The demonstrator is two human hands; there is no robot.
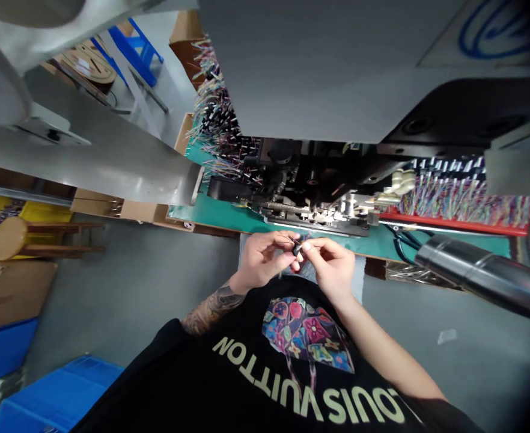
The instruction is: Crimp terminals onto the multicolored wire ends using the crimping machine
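Small black plug (297, 248) sits between both hands, just off the table's (220, 210) near edge; left hand (261, 260) and right hand (335, 264) each pinch it by fingertips, probably because it's tiny and needs steadying. Machine (312, 78) at 12 o'clock. Wire heap (217, 117) at 11, red tray (454, 222) of wires at 2–3, presumably for easy reach.

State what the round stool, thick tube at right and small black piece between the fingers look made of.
Stool: likely wood, smooth, judging by its tan-brown colour. Tube: apparently polished metal, with bright streaked reflections. Black piece: perhaps plastic, given its dark, blocky look; too small to tell its finish.
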